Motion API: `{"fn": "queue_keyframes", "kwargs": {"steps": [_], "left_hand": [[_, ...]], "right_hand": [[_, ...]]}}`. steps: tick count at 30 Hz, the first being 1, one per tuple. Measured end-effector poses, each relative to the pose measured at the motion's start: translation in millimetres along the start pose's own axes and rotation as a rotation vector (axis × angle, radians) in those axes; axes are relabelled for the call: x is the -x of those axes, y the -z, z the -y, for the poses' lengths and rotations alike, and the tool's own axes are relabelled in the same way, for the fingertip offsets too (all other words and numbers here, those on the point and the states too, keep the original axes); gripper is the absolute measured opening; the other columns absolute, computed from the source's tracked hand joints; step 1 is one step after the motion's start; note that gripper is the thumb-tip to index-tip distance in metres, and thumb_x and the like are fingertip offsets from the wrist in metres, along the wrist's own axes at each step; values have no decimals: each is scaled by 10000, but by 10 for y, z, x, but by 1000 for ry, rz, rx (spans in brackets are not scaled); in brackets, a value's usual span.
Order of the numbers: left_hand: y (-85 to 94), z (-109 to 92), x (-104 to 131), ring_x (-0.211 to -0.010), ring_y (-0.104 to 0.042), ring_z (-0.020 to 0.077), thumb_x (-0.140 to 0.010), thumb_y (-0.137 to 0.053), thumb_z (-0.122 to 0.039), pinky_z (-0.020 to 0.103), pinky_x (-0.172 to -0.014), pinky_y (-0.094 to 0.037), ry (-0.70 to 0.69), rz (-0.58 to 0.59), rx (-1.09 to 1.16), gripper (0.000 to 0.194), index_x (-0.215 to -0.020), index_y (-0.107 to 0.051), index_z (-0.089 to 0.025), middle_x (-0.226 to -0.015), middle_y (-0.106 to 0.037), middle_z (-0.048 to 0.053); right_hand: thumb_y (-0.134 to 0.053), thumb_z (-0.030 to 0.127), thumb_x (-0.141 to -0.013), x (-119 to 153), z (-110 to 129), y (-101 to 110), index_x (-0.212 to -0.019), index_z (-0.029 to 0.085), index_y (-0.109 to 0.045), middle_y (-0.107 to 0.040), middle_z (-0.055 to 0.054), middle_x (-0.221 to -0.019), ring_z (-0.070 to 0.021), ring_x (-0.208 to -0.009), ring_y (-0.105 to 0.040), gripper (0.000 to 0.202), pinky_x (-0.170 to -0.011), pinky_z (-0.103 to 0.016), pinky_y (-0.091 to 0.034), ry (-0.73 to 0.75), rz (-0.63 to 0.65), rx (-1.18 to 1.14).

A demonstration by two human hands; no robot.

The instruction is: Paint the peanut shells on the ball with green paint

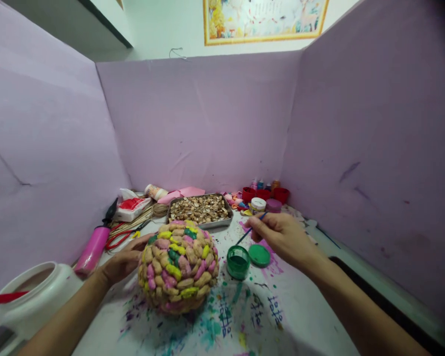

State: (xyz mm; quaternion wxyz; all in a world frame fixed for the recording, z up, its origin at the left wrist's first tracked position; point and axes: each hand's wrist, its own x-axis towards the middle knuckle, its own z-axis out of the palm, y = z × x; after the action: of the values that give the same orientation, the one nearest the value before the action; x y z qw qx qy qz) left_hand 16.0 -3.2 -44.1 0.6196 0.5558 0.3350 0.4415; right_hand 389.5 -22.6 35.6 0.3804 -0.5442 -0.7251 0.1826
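Observation:
A round ball covered in peanuts point(178, 277) stands on the table, some of its shells painted pink, yellow and green. Against its left side rests my left hand point(128, 257), fingers curved round the back and partly hidden. My right hand point(272, 232) pinches a thin blue paintbrush point(244, 236), which slants down to the mouth of an open jar of green paint point(238, 269). Beside the jar lies its green lid point(259, 255).
A metal tray of shells point(200, 208) sits behind the ball. Red cups point(281, 194) and paint pots point(258, 204) stand back right. At left are a pink balloon pump point(93, 249), red-handled scissors point(118, 241), tissues point(132, 207) and a white tub point(40, 291). Lilac panels point(200, 123) enclose the table.

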Motion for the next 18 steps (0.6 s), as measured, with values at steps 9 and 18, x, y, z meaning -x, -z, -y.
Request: {"fn": "queue_keyframes", "kwargs": {"steps": [9,18], "left_hand": [[137,87,27,-1043,-639,288,-633,-676,-244,316,-808,-552,37,-23,35,328,-956,-733,-228,-935,-759,7],[218,119,46,-998,-655,329,-589,-702,-232,412,-890,-527,91,-59,30,428,-1014,-716,-189,-932,-759,59]], "right_hand": [[-516,246,-856,-57,-103,-300,-564,162,-636,-690,-68,-589,-146,-509,-583,327,-480,-238,-318,-36,250,211],[-499,228,-868,-62,-115,-337,-659,165,-666,-726,-63,-700,-147,-606,-617,275,-534,-223,-352,-9,246,202]]}}
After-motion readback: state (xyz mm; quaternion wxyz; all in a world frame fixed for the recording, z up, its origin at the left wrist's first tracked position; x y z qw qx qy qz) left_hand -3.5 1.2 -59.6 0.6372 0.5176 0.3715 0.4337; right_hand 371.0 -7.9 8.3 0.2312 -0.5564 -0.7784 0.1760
